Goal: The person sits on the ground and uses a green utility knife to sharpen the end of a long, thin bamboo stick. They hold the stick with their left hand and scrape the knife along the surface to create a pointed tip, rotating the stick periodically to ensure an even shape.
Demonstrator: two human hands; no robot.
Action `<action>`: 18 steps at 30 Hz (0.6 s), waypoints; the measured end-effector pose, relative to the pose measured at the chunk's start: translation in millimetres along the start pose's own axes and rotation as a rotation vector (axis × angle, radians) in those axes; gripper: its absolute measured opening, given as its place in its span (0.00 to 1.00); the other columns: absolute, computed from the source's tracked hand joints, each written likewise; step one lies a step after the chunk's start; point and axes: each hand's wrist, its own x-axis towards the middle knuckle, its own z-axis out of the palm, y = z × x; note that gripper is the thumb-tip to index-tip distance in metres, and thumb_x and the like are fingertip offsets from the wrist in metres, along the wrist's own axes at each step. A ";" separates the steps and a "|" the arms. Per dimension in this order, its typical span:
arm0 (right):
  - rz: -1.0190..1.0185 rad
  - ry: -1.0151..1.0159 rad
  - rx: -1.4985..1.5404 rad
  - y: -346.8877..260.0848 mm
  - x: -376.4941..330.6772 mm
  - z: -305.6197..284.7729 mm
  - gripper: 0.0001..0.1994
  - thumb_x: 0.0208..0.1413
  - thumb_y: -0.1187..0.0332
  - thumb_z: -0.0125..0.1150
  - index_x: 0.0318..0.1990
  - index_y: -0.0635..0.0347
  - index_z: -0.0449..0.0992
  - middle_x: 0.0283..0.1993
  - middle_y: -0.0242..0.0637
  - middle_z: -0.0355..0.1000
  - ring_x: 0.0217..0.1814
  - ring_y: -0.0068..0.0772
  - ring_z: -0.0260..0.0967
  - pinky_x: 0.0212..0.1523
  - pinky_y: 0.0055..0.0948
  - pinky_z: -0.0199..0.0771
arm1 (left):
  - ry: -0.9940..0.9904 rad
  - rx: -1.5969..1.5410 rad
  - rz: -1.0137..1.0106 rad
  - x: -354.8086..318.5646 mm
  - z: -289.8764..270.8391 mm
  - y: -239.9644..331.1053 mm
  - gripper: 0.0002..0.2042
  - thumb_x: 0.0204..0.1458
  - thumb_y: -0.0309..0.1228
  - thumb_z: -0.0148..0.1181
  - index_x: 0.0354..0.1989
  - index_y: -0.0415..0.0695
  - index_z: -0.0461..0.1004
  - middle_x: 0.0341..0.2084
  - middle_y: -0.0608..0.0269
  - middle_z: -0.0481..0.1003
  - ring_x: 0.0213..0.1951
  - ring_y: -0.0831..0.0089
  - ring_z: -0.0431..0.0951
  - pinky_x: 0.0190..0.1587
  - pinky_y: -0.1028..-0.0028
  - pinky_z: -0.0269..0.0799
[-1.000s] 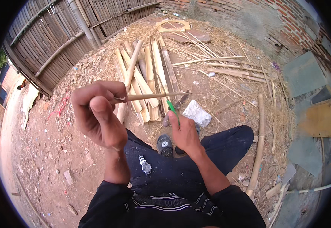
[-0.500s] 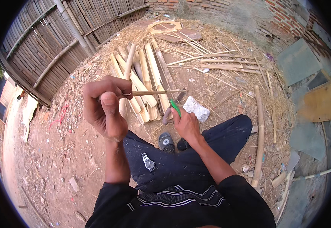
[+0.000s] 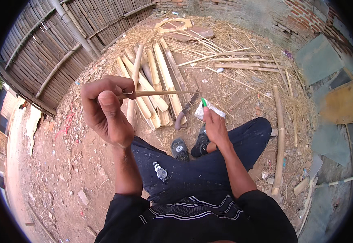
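My left hand (image 3: 111, 111) is raised and closed around one end of a thin bamboo stick (image 3: 164, 92), which points to the right. Lower and to the right, my right hand (image 3: 217, 128) grips a knife with a green handle (image 3: 203, 102). Its blurred blade points upward and crosses the stick's tip; whether they touch I cannot tell. Beneath the stick lie several split bamboo pieces (image 3: 168, 81). A dark blade with a brown curved handle (image 3: 180, 120) rests on the ground beside them. Behind my right hand is a white lump (image 3: 199, 113), partly hidden.
A wristwatch (image 3: 160, 171) lies on my thigh. Long bamboo strips (image 3: 245, 65) and straw spread farther off, and a bamboo pole (image 3: 279, 141) lies at right. Sheets of board (image 3: 340, 101) lean at the far right. A bamboo fence (image 3: 51, 44) stands at the left.
My right hand has shifted right with the knife, whose blade now points upward at the stick's tip. My left hand has moved slightly left and up, still holding the stick.
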 end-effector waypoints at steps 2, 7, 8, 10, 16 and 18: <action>-0.131 -0.090 0.111 -48.8 -13.6 -2.9 0.25 0.66 0.54 0.36 0.31 0.67 0.72 0.20 0.53 0.68 0.27 0.52 0.69 0.31 0.48 0.65 | -0.052 -0.016 0.017 -0.6 4.3 0.4 0.16 0.63 0.42 0.43 0.33 0.40 0.60 0.19 0.55 0.68 0.19 0.75 0.66 0.24 0.78 0.62; -0.268 -0.058 0.123 -41.1 -9.2 25.7 0.21 0.66 0.57 0.40 0.29 0.65 0.71 0.17 0.46 0.66 0.18 0.46 0.66 0.24 0.41 0.63 | -0.121 -0.081 0.021 -6.6 5.9 1.7 0.18 0.62 0.45 0.43 0.32 0.40 0.59 0.17 0.60 0.62 0.19 0.74 0.66 0.22 0.77 0.61; -0.273 -0.048 0.111 -43.7 -7.3 27.3 0.21 0.66 0.57 0.40 0.29 0.65 0.70 0.17 0.47 0.66 0.19 0.49 0.67 0.24 0.42 0.63 | -0.128 -0.085 0.024 -9.5 5.0 0.6 0.18 0.62 0.44 0.43 0.32 0.40 0.59 0.17 0.61 0.61 0.19 0.73 0.66 0.22 0.77 0.61; -0.264 -0.036 0.082 -57.9 -10.1 25.8 0.21 0.66 0.57 0.41 0.29 0.66 0.70 0.18 0.50 0.67 0.21 0.55 0.67 0.24 0.43 0.63 | -0.040 -0.032 0.016 -6.3 -3.4 -11.8 0.17 0.64 0.44 0.38 0.32 0.42 0.58 0.17 0.58 0.62 0.20 0.76 0.57 0.22 0.78 0.52; -0.237 -0.086 0.030 -81.0 -27.3 13.7 0.24 0.65 0.55 0.40 0.30 0.69 0.72 0.18 0.54 0.67 0.24 0.60 0.68 0.27 0.48 0.64 | -0.040 -0.004 0.040 -9.3 -0.6 -9.6 0.18 0.64 0.44 0.37 0.32 0.41 0.58 0.15 0.58 0.61 0.19 0.76 0.57 0.22 0.78 0.52; -0.171 -0.080 -0.004 -66.3 -17.8 17.8 0.25 0.65 0.53 0.40 0.30 0.69 0.73 0.17 0.55 0.67 0.23 0.61 0.68 0.27 0.50 0.66 | -0.091 -0.019 0.073 -10.6 -0.9 -8.9 0.18 0.64 0.45 0.37 0.32 0.41 0.58 0.15 0.58 0.61 0.19 0.76 0.57 0.22 0.78 0.52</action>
